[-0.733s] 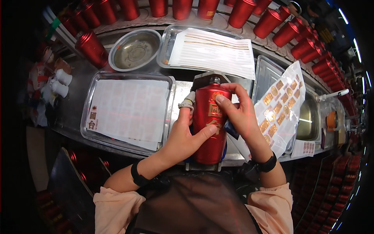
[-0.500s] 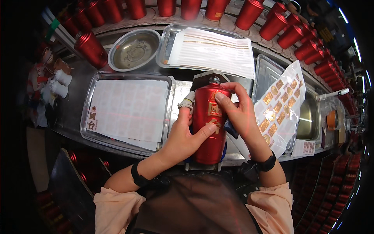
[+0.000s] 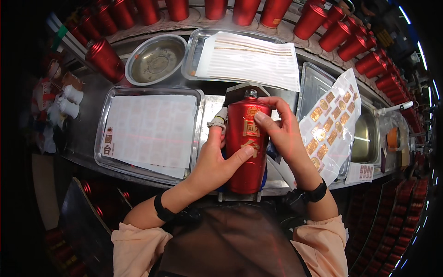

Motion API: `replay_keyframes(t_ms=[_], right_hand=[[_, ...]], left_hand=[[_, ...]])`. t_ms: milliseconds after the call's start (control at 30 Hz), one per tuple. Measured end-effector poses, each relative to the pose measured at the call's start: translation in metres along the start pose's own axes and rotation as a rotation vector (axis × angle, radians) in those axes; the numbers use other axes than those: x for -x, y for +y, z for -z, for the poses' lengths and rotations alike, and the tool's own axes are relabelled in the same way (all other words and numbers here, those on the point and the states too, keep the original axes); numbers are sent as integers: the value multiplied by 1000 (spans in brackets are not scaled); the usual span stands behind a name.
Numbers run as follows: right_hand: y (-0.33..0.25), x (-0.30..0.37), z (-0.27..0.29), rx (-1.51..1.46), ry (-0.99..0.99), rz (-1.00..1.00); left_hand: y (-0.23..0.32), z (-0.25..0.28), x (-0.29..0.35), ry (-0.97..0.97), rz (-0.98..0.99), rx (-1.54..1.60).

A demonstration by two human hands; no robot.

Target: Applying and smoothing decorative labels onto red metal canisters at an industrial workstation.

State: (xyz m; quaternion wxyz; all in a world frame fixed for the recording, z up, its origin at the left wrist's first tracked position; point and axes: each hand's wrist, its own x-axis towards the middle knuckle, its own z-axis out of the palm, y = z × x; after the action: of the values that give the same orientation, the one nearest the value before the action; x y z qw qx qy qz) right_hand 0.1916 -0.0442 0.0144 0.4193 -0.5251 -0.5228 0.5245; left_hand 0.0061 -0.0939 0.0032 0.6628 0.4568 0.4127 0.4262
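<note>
A red bottle [image 3: 247, 177] with a dark neck lies tilted back in a metal holder [image 3: 240, 90] in front of me. Gold character stickers and a small round emblem [image 3: 254, 111] run down its front. My left hand [image 3: 210, 164] grips the bottle's left side, its thumb pressed on the front beside the lower character. A whitish cover [image 3: 218, 120] wraps a finger of that hand. From the right, my right hand [image 3: 287, 136] holds the bottle's upper part, with the thumb on the front near the emblem and the fingers round the shoulder.
Left lies a metal tray [image 3: 98, 138] with white sticker sheets; behind it stand a metal bowl [image 3: 181, 60] and a red bottle [image 3: 105, 60]. Another tray [image 3: 187, 69] holds striped sheets. A gold sticker sheet [image 3: 339, 111] rests at right, near a basin [image 3: 367, 138]. Red bottles [image 3: 311, 21] line a conveyor.
The bottles on the conveyor have shifted to the right. My right thumb has moved slightly, showing more of the emblem; both hands stay on the bottle.
</note>
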Motion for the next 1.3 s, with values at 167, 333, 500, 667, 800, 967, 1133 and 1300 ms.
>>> replay_keyframes(t_ms=[167, 333, 500, 667, 800, 967, 1133, 1300], right_hand=[[-1, 1, 1, 144, 11, -38], [-6, 2, 2, 231, -11, 36], [-3, -2, 2, 117, -16, -47], [-3, -2, -2, 168, 30, -72], [2, -4, -2, 169, 45, -10], [-2, -4, -4, 191, 59, -59], [0, -4, -5, 204, 83, -5], [6, -4, -5, 245, 109, 49]], left_hand=[[-3, 2, 0, -16, 2, -17], [0, 2, 1, -25, -18, -3], [4, 1, -2, -21, -12, -33], [1, -1, -3, 10, 0, -11], [0, -1, -3, 8, -17, -24], [0, 0, -3, 10, 6, 9], [-1, -2, -4, 26, -23, -18], [-3, -5, -5, 32, -14, -14]])
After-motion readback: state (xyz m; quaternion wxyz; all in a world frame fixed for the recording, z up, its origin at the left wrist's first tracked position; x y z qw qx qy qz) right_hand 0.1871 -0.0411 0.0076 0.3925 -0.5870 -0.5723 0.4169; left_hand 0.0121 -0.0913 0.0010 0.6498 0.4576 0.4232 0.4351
